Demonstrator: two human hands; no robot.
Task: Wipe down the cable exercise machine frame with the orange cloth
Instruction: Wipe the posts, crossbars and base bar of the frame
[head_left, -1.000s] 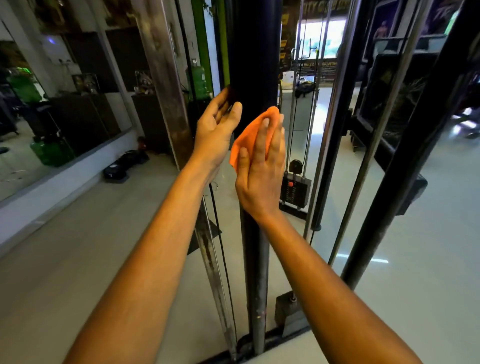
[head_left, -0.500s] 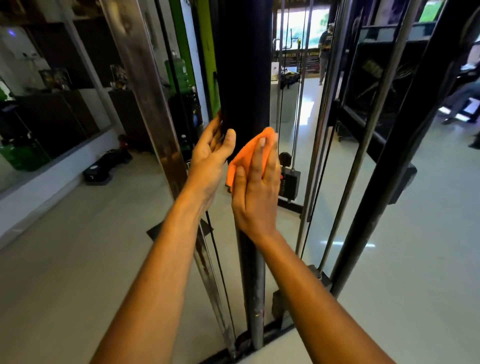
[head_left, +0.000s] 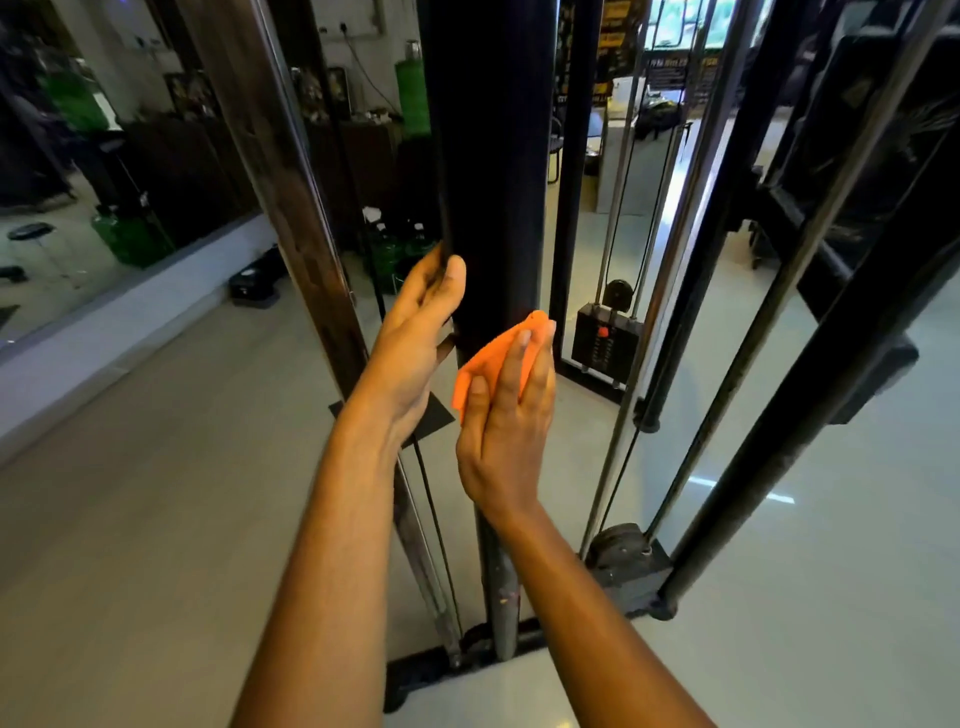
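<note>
The right hand (head_left: 506, 421) presses the orange cloth (head_left: 488, 358) flat against the black upright post (head_left: 488, 156) of the frame, fingers straight. The left hand (head_left: 415, 338) steadies the post's left edge, also uncurled. The post runs vertically, so wiping likely follows that axis.

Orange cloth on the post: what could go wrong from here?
1. The right hand presses the cloth on the black post with flat fingers, not gripping, so it may slip and drop.
2. The left hand rests at the post's edge beside a thin cable; fingers could catch there.
</note>
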